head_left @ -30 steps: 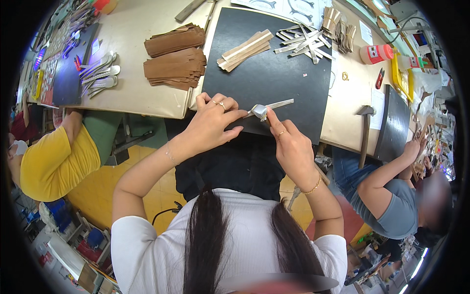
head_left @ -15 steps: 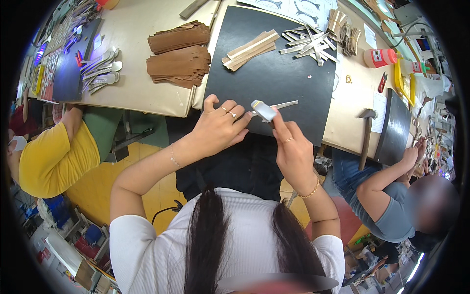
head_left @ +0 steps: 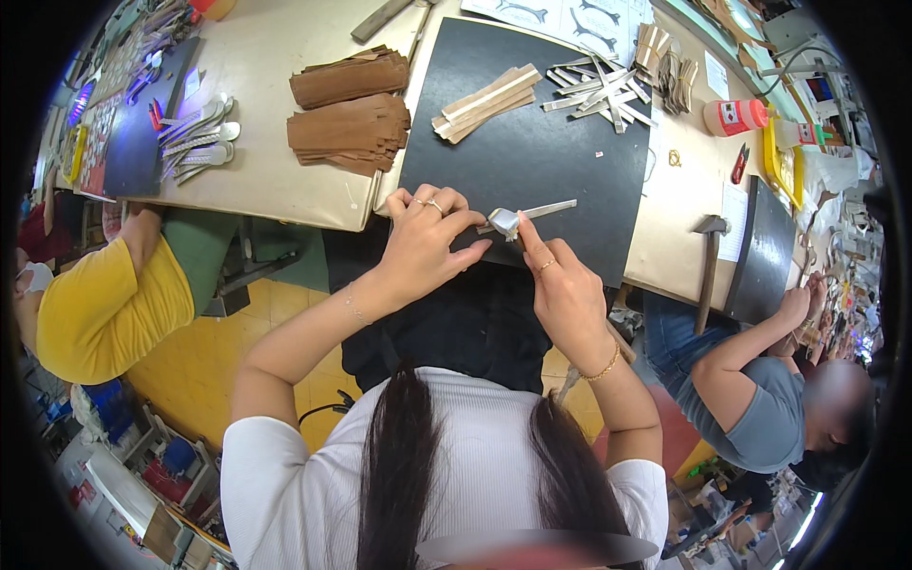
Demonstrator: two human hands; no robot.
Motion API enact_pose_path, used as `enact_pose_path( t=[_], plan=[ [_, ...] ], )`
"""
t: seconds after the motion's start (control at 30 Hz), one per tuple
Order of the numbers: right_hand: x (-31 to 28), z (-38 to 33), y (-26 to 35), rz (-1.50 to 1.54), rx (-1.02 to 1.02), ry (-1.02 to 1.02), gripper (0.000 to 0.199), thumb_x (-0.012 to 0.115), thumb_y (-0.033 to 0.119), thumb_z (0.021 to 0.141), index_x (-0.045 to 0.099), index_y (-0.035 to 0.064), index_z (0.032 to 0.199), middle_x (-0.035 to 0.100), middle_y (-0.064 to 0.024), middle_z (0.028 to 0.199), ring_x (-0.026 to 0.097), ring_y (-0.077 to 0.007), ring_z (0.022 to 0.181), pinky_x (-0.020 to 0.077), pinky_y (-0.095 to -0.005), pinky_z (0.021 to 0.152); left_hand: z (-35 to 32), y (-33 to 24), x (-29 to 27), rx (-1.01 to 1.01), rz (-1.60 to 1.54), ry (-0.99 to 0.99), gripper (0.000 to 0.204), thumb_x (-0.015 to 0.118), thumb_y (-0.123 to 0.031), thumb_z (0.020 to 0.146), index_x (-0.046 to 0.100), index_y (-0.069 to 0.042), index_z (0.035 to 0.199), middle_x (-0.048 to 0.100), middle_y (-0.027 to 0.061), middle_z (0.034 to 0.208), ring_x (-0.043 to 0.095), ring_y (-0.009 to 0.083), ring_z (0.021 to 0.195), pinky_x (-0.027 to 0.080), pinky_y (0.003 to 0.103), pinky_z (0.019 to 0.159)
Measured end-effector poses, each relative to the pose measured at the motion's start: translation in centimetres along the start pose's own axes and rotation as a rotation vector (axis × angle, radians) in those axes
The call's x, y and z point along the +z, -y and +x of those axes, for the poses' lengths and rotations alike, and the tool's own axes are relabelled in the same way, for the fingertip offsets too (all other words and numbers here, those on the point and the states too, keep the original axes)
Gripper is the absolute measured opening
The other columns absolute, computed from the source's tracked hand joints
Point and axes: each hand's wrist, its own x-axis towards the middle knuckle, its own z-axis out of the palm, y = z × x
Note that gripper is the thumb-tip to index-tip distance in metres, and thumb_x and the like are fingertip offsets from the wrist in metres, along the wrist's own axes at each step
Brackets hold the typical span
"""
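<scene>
On the black mat [head_left: 532, 166], a narrow pale strip [head_left: 551, 208] lies slantwise near the front edge. The fingertips of my left hand [head_left: 423, 233] press on its left end, with the fingers bent and the thumb apart below. My right hand [head_left: 570, 294] pinches a small shiny silver-white tool [head_left: 504, 223] with its index finger stretched along it. That tool rests over the strip, just right of the left fingertips; its exact kind is unclear. Farther back are a stack of tan and cream strips [head_left: 486, 102] and a loose heap of silvery strips [head_left: 603, 92].
Two piles of brown leather pieces [head_left: 347, 133] lie left of the mat. Whitish straps [head_left: 199, 138] are farther left. A hammer [head_left: 710, 266], a red-labelled bottle [head_left: 736, 117] and red cutters [head_left: 741, 163] are at right. Co-workers sit on both sides, one in yellow [head_left: 114, 313].
The silver-white tool has tipped and shifted slightly left and down onto the strip. My left hand's fingers have straightened a little toward the strip's end.
</scene>
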Motion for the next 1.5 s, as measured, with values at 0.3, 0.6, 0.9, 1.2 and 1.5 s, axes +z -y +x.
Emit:
enact_pose_path(
  t=[0.3, 0.6, 0.9, 1.2, 1.5],
  plan=[
    [0.2, 0.0, -0.1, 0.019, 0.008, -0.012, 0.062, 0.064, 0.005, 0.094, 0.051, 0.0213, 0.153, 0.058, -0.0081, 0.084, 0.064, -0.0272, 0.067, 0.0543, -0.0405, 0.061, -0.2, -0.6, 1.2, -0.046, 0.038, -0.090, 0.017, 0.084, -0.018, 0.074, 0.075, -0.014, 0.087, 0.061, -0.0035, 0.092, 0.054, 0.0185, 0.093, 0.029, 0.040, 0.085],
    [0.5, -1.1, -2.5, 0.427, 0.159, -0.305, 0.047, 0.060, 0.003, 0.100, 0.055, 0.0070, 0.147, 0.066, -0.0125, 0.091, 0.065, -0.0262, 0.070, 0.0535, -0.0352, 0.066, 0.6, -1.6, 1.3, -0.050, 0.115, -0.061, 0.017, 0.084, -0.021, 0.074, 0.073, -0.015, 0.086, 0.059, -0.0008, 0.094, 0.055, 0.0202, 0.097, 0.031, 0.040, 0.086],
    [1.8, -2.7, -4.8, 0.856, 0.553, -0.449, 0.043, 0.049, 0.009, 0.108, 0.050, 0.0017, 0.151, 0.064, -0.0034, 0.087, 0.050, -0.0069, 0.065, 0.0451, -0.0232, 0.060, 3.5, -0.8, 0.9, 0.007, 0.122, -0.102, 0.018, 0.084, -0.019, 0.071, 0.068, -0.016, 0.081, 0.061, -0.0017, 0.094, 0.057, 0.0193, 0.097, 0.030, 0.040, 0.086],
    [2.4, -2.6, -5.5, 0.761, 0.460, -0.399, 0.045, 0.046, 0.011, 0.110, 0.046, 0.0034, 0.154, 0.062, -0.0028, 0.084, 0.048, -0.0065, 0.062, 0.0432, -0.0223, 0.056, 14.3, 5.2, -1.6, -0.183, 0.269, -0.380, 0.021, 0.082, -0.023, 0.077, 0.071, -0.014, 0.091, 0.063, 0.0013, 0.102, 0.057, 0.0216, 0.102, 0.029, 0.043, 0.090],
    [2.2, -2.3, -5.4, 0.731, 0.453, -0.416, 0.043, 0.048, 0.010, 0.109, 0.050, 0.0005, 0.150, 0.062, -0.0043, 0.083, 0.049, -0.0074, 0.062, 0.0441, -0.0232, 0.057, 14.3, 3.8, 0.9, -0.200, 0.254, -0.068, 0.033, 0.081, -0.029, 0.084, 0.076, -0.010, 0.110, 0.064, 0.0077, 0.109, 0.058, 0.0266, 0.108, 0.036, 0.042, 0.092]
  ],
)
